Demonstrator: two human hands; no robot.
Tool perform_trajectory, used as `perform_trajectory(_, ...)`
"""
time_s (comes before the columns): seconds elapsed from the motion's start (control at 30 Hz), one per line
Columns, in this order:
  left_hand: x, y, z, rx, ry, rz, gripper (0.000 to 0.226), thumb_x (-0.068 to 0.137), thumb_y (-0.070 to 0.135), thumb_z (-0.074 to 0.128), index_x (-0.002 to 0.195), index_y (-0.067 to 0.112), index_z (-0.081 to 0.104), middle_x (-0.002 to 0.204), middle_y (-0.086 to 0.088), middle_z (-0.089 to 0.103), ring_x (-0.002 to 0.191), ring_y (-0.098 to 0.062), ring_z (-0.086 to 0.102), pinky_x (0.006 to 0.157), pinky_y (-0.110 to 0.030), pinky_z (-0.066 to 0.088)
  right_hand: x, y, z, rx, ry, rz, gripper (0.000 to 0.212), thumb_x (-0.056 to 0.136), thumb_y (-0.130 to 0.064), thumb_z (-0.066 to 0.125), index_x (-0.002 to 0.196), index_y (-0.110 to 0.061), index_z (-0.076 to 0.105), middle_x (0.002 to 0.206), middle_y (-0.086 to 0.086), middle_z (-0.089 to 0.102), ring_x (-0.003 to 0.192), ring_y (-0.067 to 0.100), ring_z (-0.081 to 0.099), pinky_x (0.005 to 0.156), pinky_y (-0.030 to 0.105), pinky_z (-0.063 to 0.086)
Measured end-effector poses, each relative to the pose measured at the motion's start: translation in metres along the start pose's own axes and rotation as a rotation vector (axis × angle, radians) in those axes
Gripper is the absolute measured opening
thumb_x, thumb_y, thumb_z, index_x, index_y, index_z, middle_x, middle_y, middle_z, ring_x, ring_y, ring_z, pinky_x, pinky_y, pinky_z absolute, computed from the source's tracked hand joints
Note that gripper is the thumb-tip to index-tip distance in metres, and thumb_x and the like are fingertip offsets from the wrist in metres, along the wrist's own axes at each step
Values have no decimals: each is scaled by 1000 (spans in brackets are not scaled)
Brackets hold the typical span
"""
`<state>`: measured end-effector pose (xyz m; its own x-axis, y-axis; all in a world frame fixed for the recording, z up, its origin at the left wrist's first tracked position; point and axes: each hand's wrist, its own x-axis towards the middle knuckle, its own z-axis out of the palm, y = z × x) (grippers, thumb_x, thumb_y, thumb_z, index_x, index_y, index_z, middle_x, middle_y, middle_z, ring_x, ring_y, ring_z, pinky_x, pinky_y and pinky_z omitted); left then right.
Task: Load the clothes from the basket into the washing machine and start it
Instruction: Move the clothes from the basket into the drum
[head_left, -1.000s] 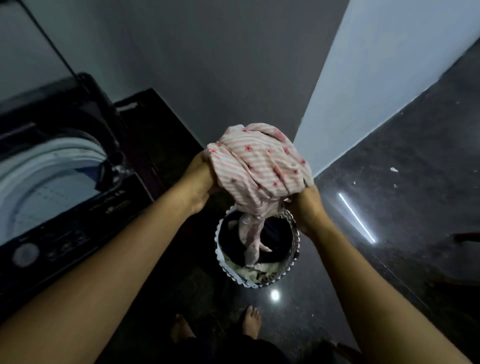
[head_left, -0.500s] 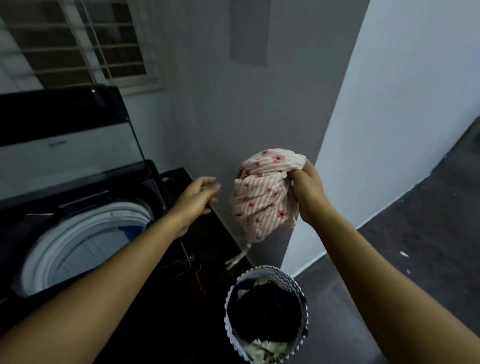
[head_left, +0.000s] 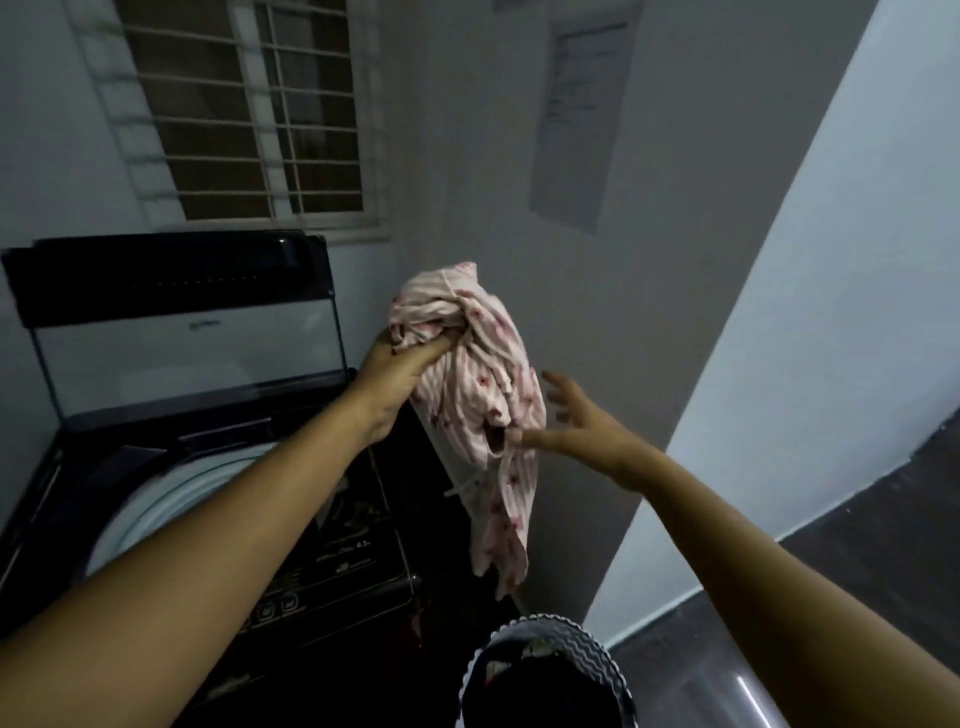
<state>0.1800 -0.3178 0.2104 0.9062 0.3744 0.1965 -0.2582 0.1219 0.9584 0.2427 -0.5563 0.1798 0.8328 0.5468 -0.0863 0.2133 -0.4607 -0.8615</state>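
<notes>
Left grip (head_left: 401, 375) clutching pink garment (head_left: 485, 400), right grip (head_left: 571, 422) splayed, cropped basket (head_left: 589, 652) seemingly holds darks

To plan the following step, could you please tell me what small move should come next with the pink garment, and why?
Probably swing the left hand leftward to carry the pink garment over the drum. The left hand alone grips it, the right hand is open beside it, the lid stands up, and the garment hangs right of the drum.

barred window (head_left: 249, 119) — pale paper sheet (head_left: 576, 119)
</notes>
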Motion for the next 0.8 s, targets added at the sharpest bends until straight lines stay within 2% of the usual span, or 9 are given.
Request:
perform_trajectory(0.03, 2, 7, -9, -39, 4, -1, 30, 87, 17, 75, 116, 14, 72, 116, -5, 75, 112, -22, 69, 104, -42, 51, 6, 3, 13, -9, -48, 14, 112, 63, -59, 89, 154, -33, 28, 151, -10, 45, 135, 9, 48, 110, 40, 47)
perform_trajectory(0.1, 7, 22, -26, -89, -4, 0, 36, 89, 23, 73, 124, 14, 68, 119, -6, 74, 113, -22, 69, 102, -41, 52, 18, -1, 46, 50, -104, 18, 71, 82, -34, 84, 140, -28, 45, 128, -12, 62, 106, -10, 63, 85, 22, 58)
perform_trajectory(0.17, 13, 37, -53, -102, -3, 8, 34, 92, 27, 69, 125, 18, 67, 119, -3, 74, 112, -20, 69, 97, -39, 54, 35, -18, 84, 184, -71, 32, 26, 94, -16, 70, 115, -27, 60, 110, -1, 71, 83, -2, 70, 73, 29, 63)
perform_trajectory(0.23, 18, 47, -87, -85, 22, 24, 27, 95, 27, 66, 121, 22, 68, 116, 2, 75, 110, -16, 70, 92, -34, 55, 56, -44, 113, 341, -17, 77, 6, 97, -20, 63, 101, -22, 66, 99, 9, 72, 77, 14, 72, 67, 41, 63)
perform_trajectory(0.33, 22, 52, -146, 0, 76, 15, 25, 97, 30, 63, 120, 24, 67, 113, 6, 76, 107, -12, 70, 91, -31, 55, 89, -88, 144, 462, -37, 31, 19, 99, -30, 55, 100, -19, 70, 94, 10, 72, 81, 22, 70, 66, 42, 60)
perform_trajectory(0.47, 20, 38, -239, 119, 160, -86, 42, 96, 41, 62, 133, 22, 62, 121, 2, 73, 114, -15, 68, 101, -35, 51, 130, -131, 198, 614, -108, -18, 25, 101, -31, 55, 118, -17, 66, 103, 12, 75, 84, 23, 74, 68, 43, 61)
perform_trajectory(0.57, 13, 20, -299, 205, 216, -157, 41, 92, 38, 69, 130, 22, 65, 112, 7, 75, 106, -10, 71, 90, -26, 55, 160, -143, 255, 658, -182, 28, 34, 97, -33, 60, 127, -18, 64, 114, 10, 74, 100, 29, 73, 77, 48, 61)
perform_trajectory(0.7, 9, -17, -363, 403, 201, -232, 49, 82, 18, 82, 128, 18, 66, 115, 6, 74, 104, -7, 70, 92, -21, 53, 189, -135, 319, 562, -156, 142, 40, 85, -26, 63, 122, -10, 65, 92, 14, 76, 85, 32, 73, 73, 46, 62)
perform_trajectory(0.8, 8, -55, -396, 551, 182, -315, 63, 69, 23, 89, 128, 18, 67, 116, 7, 73, 107, -8, 68, 96, -24, 50, 206, -114, 357, 451, -185, 227, 37, 86, -29, 68, 123, -21, 67, 109, 10, 74, 96, 30, 72, 69, 39, 62)
